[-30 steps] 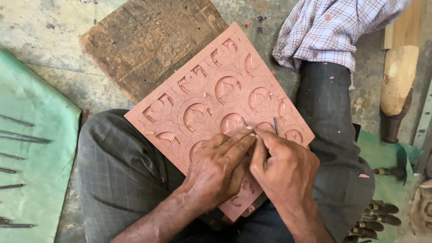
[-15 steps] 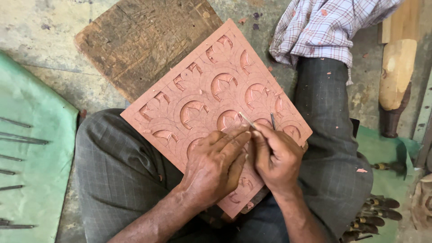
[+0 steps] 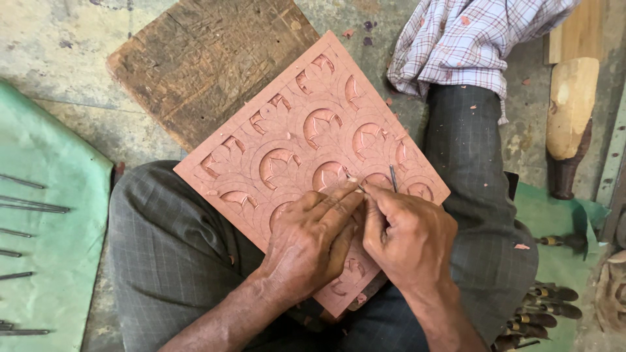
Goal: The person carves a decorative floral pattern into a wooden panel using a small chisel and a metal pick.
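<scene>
Both hands carve reddish panel with tool

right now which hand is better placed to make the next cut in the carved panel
Probably the right hand: it grips the thin metal tool with its tip on the reddish panel. The left hand holds no tool; it lies flat on the panel, fingers beside the tip, steadying it.

Dark grey, finely checked trousers; bare forearms, no sleeves visible.
</scene>
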